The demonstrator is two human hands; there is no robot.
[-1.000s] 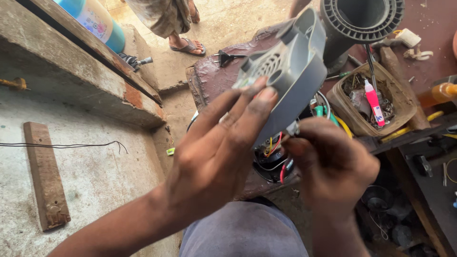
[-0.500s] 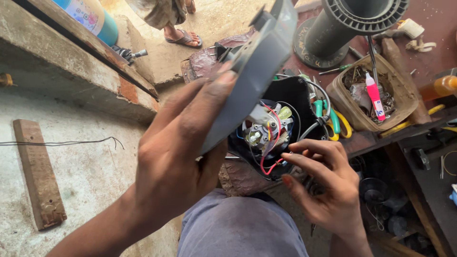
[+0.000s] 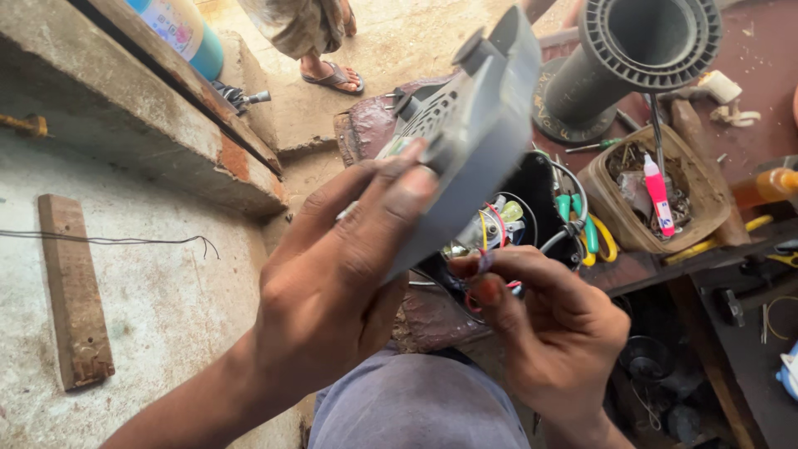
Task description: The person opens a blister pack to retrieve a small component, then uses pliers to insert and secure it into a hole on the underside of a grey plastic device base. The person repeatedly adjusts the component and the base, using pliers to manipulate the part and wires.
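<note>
Gripping a grey cover (image 3: 478, 133) at upper centre, the left hand (image 3: 332, 291) had its fingers (image 3: 391, 195) clamped on the edge. Lower right, the right hand (image 3: 553, 333) pinched coloured wires (image 3: 490, 229) from the black housing (image 3: 540, 195) on the counter (image 3: 765, 91), beside a basket (image 3: 706, 208).

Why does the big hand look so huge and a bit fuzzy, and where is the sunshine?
In the head view, the left hand and the grey plastic cover sit close to the lens, so they look oversized and slightly soft; the right hand pinching the coloured wires is shaded; daylight falls brightest on the sandy ground at the top.
</note>
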